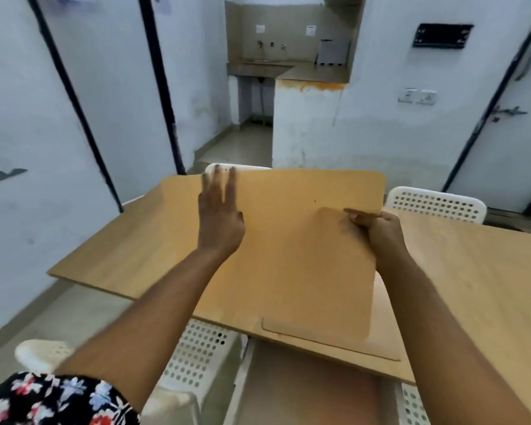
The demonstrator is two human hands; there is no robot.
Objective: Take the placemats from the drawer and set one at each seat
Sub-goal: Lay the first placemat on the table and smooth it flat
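The large tan rectangular placemat (295, 246) hangs mid-frame over the light wooden table (472, 277), long axis running toward the top of the frame, your right hand (377, 228) pinching its right edge, your left hand (219, 219) spread flat, fingers wide, at its left side.

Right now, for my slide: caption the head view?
Right hand holds a placemat above the table; left hand open.

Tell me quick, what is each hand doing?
Left hand: open, fingers spread, holding nothing.
Right hand: closed, pinching the tan placemat at its edge.
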